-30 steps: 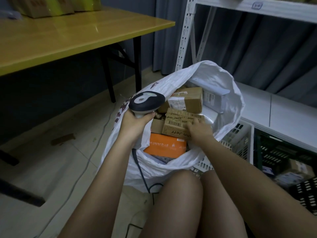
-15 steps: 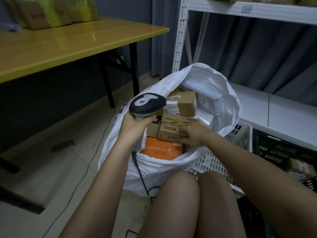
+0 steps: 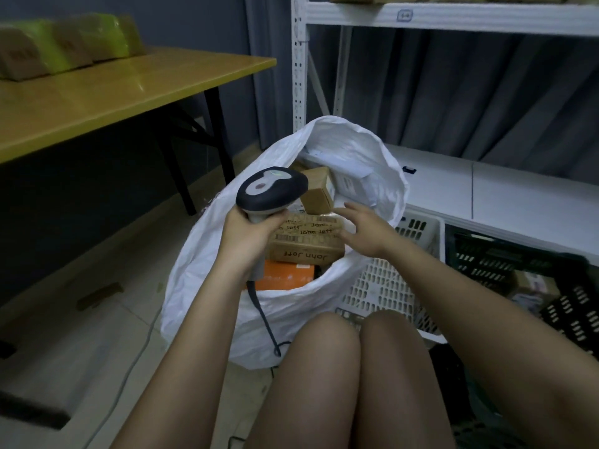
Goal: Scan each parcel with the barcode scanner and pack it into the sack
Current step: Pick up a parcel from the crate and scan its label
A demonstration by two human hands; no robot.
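Note:
A white sack [image 3: 210, 280] stands open on the floor in front of my knees. Inside lie a brown "John Jeff" parcel [image 3: 306, 241], an orange box [image 3: 287, 277] under it, a small brown box [image 3: 319, 191] and white parcels [image 3: 348, 183] further back. My left hand [image 3: 249, 234] grips the handle of the dark barcode scanner [image 3: 270, 191] over the sack's left rim. Just above the John Jeff parcel's right end, my right hand [image 3: 363, 231] hovers with its fingers spread and holds nothing.
A white crate [image 3: 389, 286] and a dark crate [image 3: 518, 264] holding parcels sit to the right of the sack. A yellow table [image 3: 113, 92] with wrapped boxes stands at the left. White metal shelving [image 3: 453, 17] rises behind. The scanner's cable [image 3: 265, 322] hangs down the sack's front.
My right hand has let go of the John Jeff parcel and lifted off it, leaving it lying in the sack. The left hand and scanner stayed over the rim.

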